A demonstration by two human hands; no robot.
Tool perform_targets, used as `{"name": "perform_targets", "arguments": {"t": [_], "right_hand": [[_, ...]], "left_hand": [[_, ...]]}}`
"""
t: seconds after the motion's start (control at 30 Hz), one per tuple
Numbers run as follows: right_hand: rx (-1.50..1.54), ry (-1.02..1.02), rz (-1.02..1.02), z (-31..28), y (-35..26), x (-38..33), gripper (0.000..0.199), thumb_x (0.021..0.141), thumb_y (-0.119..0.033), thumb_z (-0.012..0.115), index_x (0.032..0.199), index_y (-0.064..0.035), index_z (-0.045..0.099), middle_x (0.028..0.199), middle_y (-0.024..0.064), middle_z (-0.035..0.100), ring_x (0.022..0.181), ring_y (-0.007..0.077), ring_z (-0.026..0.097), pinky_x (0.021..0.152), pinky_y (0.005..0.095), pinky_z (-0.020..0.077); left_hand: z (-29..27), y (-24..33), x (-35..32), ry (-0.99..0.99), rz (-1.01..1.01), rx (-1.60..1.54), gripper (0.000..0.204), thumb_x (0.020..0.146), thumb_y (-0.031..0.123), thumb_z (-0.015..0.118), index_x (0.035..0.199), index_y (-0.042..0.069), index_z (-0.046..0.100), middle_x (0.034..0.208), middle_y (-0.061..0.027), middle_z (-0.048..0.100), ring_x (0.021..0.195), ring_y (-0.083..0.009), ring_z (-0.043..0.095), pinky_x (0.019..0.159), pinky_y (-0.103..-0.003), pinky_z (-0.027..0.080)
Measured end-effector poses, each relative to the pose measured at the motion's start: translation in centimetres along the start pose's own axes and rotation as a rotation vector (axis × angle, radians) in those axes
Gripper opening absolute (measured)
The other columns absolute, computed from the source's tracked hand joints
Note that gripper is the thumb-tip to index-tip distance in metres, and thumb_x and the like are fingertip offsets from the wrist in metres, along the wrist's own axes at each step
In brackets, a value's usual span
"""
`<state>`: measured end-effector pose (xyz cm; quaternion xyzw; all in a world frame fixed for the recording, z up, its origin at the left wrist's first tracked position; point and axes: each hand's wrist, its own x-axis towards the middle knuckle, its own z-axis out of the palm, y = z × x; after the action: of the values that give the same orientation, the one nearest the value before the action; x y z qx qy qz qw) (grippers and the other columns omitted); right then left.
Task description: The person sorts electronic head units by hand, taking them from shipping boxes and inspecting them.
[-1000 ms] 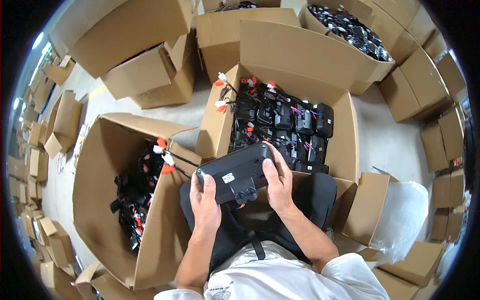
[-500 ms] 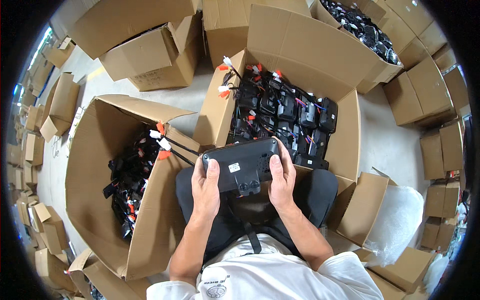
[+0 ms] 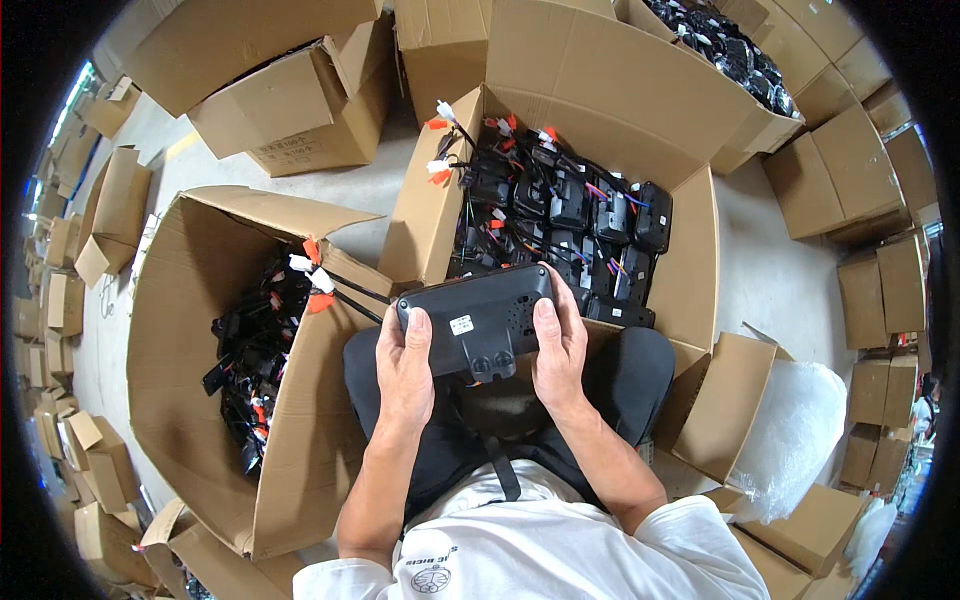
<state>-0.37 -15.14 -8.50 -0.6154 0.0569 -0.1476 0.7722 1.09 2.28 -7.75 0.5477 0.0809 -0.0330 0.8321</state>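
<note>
My left hand (image 3: 404, 365) and my right hand (image 3: 560, 345) hold a black plastic instrument housing (image 3: 440, 318) between them, thumbs on the near face and fingers hidden behind it. A small white label, a cluster of small holes and a two-lobed lower boss mark this side; its other side is hidden. From behind its left end, black cables (image 3: 358, 290) with white and orange plugs (image 3: 319, 280) stick out over the left box. Just beyond the housing, an open carton (image 3: 600, 60) holds rows of similar black housings (image 3: 612, 215) with coloured wires.
To my left stands a tall open carton (image 3: 180, 330) with a heap of black parts and plugs (image 3: 255, 370). Clear plastic wrap (image 3: 795, 430) hangs by a small open box (image 3: 728, 400) at right. More cartons (image 3: 320, 130) surround me, one at far right with dark parts (image 3: 735, 55).
The view has shifted slightly, so the surroundings sit a little differently. Both hands keep the same grip on the housing, which shows the same side.
</note>
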Motion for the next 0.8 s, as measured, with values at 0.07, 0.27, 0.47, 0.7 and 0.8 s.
{"name": "perform_targets", "arguments": {"t": [0.07,0.27,0.47,0.7,0.8], "right_hand": [[-0.006,0.003,0.003,0.0,0.0,0.0,0.05,0.104,-0.024,0.052,0.144,0.004,0.042,0.131,0.0095,0.054,0.118,0.0145,0.05,0.105,0.0287,0.0371],[0.016,0.007,0.02,0.0,0.0,-0.1,0.05,0.104,-0.025,0.052,0.143,0.004,0.042,0.131,0.0098,0.053,0.119,0.0158,0.049,0.105,0.0289,0.0367],[-0.028,0.004,-0.002,-0.2,0.3,-0.1,0.05,0.104,-0.027,0.052,0.142,0.0047,0.044,0.133,0.0119,0.051,0.121,0.0174,0.048,0.106,0.0304,0.0356],[-0.045,0.001,0.014,-0.3,0.3,-0.3,0.05,0.104,-0.026,0.051,0.143,0.0043,0.042,0.134,0.0122,0.05,0.122,0.0176,0.048,0.108,0.0307,0.0347],[-0.056,-0.001,0.02,-0.3,0.3,-0.3,0.051,0.104,-0.027,0.051,0.143,0.0041,0.042,0.134,0.0119,0.05,0.122,0.0173,0.048,0.107,0.0303,0.0352]], "left_hand": [[0.4,0.4,-0.1,0.005,-0.021,-0.035,0.035,0.102,0.032,0.057,0.122,0.003,0.053,0.111,-0.0028,0.061,0.102,-0.0104,0.057,0.094,-0.028,0.047],[1.0,0.9,-0.2,0.02,-0.061,-0.07,0.039,0.1,0.032,0.061,0.122,0.002,0.052,0.108,-0.001,0.058,0.099,-0.0075,0.053,0.094,-0.024,0.043],[-0.1,-0.2,0.0,0.019,-0.003,0.014,0.033,0.103,0.032,0.053,0.122,0.004,0.055,0.115,-0.0053,0.063,0.105,-0.014,0.063,0.094,-0.033,0.052],[0.7,0.6,-0.1,0.028,-0.059,-0.062,0.039,0.099,0.031,0.063,0.123,0.002,0.052,0.109,-0.0015,0.058,0.101,-0.0083,0.053,0.096,-0.025,0.043],[0.9,0.7,-0.2,0.04,-0.066,-0.071,0.039,0.099,0.031,0.062,0.123,0.002,0.052,0.109,-0.0018,0.058,0.101,-0.0085,0.053,0.096,-0.025,0.043]]}}
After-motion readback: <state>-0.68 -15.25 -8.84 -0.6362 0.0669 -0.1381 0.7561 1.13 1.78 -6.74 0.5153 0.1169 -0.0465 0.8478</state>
